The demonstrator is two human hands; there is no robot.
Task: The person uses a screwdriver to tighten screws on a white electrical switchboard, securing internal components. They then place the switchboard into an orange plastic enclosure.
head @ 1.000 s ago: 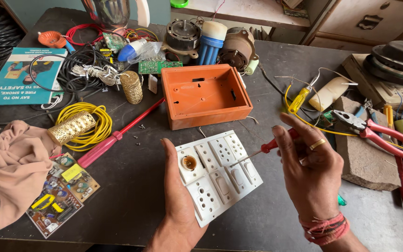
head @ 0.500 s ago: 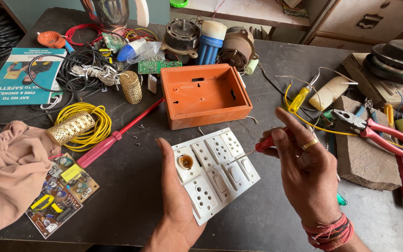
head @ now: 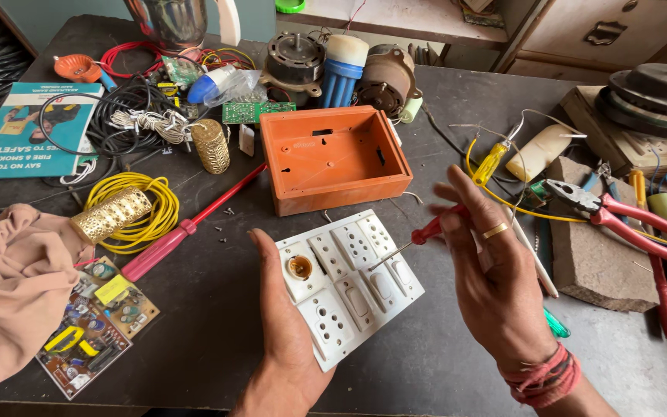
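Switchboard plate (head: 353,282) rests white on the left hand (head: 283,332), fingers cupped beneath — right hand (head: 496,282) pinches a red-handled screwdriver (head: 426,232), tip touching the plate.

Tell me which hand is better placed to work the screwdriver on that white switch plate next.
Right, probably. The right hand already holds the small red-handled screwdriver, tip over the white switch plate. The left hand is busy supporting that plate from beneath, above the table.
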